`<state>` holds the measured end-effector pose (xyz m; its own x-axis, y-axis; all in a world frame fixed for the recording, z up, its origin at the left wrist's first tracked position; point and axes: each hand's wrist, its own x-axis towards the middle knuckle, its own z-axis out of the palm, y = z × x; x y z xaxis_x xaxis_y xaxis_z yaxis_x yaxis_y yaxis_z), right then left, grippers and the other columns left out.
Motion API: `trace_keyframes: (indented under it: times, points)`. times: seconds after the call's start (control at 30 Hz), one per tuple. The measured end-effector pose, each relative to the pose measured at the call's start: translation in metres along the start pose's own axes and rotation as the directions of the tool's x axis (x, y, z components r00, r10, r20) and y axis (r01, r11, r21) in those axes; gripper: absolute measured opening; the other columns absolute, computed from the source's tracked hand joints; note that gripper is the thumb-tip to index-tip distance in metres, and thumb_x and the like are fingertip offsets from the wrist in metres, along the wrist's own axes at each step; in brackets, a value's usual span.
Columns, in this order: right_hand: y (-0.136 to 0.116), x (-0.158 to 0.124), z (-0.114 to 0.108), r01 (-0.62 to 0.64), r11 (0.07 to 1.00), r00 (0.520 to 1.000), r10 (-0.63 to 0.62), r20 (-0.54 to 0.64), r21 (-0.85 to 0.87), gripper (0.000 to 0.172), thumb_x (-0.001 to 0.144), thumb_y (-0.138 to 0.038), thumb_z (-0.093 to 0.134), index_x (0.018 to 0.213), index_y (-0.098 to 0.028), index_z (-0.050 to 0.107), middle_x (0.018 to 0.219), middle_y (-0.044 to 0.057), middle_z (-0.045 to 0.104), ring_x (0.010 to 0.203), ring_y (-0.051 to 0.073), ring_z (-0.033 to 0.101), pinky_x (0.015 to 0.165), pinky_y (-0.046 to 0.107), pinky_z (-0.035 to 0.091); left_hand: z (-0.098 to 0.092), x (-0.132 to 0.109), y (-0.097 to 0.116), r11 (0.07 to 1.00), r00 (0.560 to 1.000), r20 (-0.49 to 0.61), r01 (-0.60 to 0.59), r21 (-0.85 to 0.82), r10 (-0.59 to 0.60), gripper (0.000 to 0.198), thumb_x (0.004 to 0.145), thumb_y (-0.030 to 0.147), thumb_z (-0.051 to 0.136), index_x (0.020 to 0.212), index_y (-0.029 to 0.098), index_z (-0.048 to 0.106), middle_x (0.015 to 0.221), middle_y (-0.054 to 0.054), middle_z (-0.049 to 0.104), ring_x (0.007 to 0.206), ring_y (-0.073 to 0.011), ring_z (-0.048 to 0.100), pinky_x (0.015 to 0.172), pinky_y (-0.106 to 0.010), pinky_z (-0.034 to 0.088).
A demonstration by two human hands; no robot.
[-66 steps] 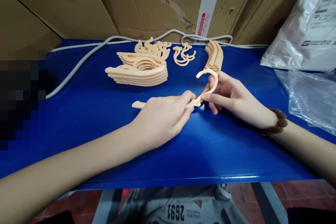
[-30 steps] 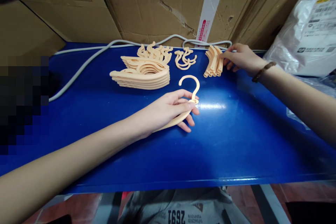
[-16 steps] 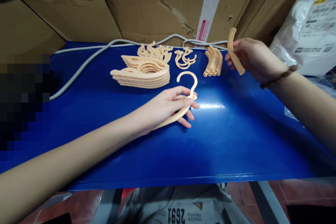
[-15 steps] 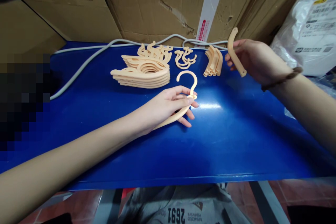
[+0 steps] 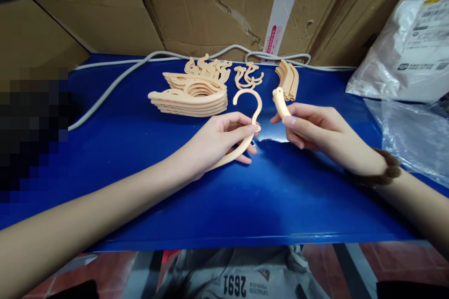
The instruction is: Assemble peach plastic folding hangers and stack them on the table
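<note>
My left hand (image 5: 217, 142) grips a peach plastic hanger arm with a hook (image 5: 249, 103) joined to it; the hook stands up just past my fingers. My right hand (image 5: 315, 131) pinches a second curved hanger arm (image 5: 279, 102), its free end pointing toward the hook and a short gap away. Behind them on the blue table (image 5: 140, 149) lie a stack of finished hangers (image 5: 191, 96), a few loose hooks (image 5: 247, 74) and a small pile of curved arms (image 5: 288, 81).
Cardboard boxes (image 5: 217, 4) wall off the back of the table. A grey cable (image 5: 115, 81) runs along the back edge. Clear plastic bags (image 5: 407, 56) lie at the right. A blurred patch covers the left side.
My right hand reached back to the pile of arms, lifted one out and brought it down beside the hook. My left hand kept its hold on the hanger part and barely moved.
</note>
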<state>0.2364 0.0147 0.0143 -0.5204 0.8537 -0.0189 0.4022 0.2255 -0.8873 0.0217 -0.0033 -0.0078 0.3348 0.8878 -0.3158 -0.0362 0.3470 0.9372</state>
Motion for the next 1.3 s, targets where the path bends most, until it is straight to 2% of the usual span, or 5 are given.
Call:
trace_keyframes:
  times: [0.17,0.27,0.73,0.93,1.3]
  points:
    - [0.009,-0.002,-0.003,0.185,0.865,0.982,-0.18,0.056,-0.467,0.029,0.102,-0.039,0.042,0.085,-0.019,0.054,0.071,-0.001,0.054,0.059,0.011,0.046,0.058,0.026,0.033,0.0,0.002,-0.001,1.0,1.0,-0.013,-0.012,-0.025,0.011,0.014,0.088,0.025,0.071,0.091,0.014,0.063,0.08,0.002,0.065,0.065,-0.0091,0.068,0.061,-0.019,0.061]
    - [0.014,-0.002,-0.003,0.214,0.796,0.976,-0.197,0.093,-0.567,0.032,0.102,-0.041,0.039,0.091,-0.018,0.058,0.071,-0.001,0.057,0.059,0.012,0.048,0.059,0.026,0.032,-0.001,0.002,0.0,0.999,1.0,-0.021,-0.017,-0.027,0.017,0.011,0.089,0.023,0.07,0.091,0.014,0.063,0.078,0.003,0.064,0.065,-0.0084,0.068,0.061,-0.018,0.061]
    - [0.011,-0.002,-0.004,0.259,0.736,0.963,-0.148,0.225,-0.625,0.032,0.098,-0.036,0.041,0.083,-0.018,0.063,0.063,-0.001,0.057,0.052,0.01,0.046,0.054,0.025,0.028,-0.003,0.003,0.001,1.0,0.999,-0.03,-0.017,-0.015,0.016,0.012,0.093,0.025,0.064,0.093,0.014,0.067,0.077,0.0,0.066,0.061,-0.0091,0.066,0.051,-0.017,0.059]
    - [0.013,-0.003,-0.003,0.334,0.666,0.942,-0.22,0.251,-0.667,0.028,0.098,-0.033,0.043,0.082,-0.018,0.06,0.059,-0.001,0.058,0.049,0.01,0.047,0.053,0.025,0.028,-0.006,0.004,0.003,1.0,1.0,-0.012,0.006,-0.027,-0.006,0.015,0.093,0.027,0.066,0.093,0.012,0.071,0.066,0.0,0.068,0.054,-0.0092,0.066,0.049,-0.014,0.057]
    - [0.02,-0.002,-0.003,0.394,0.542,0.911,-0.34,0.235,-0.743,0.041,0.104,-0.043,0.038,0.092,-0.017,0.066,0.082,0.005,0.069,0.068,0.014,0.062,0.06,0.025,0.037,-0.006,0.0,0.006,0.99,0.994,0.023,0.107,-0.097,-0.105,0.019,0.087,0.028,0.074,0.101,0.016,0.076,0.076,-0.002,0.075,0.062,-0.01,0.072,0.055,-0.01,0.056]
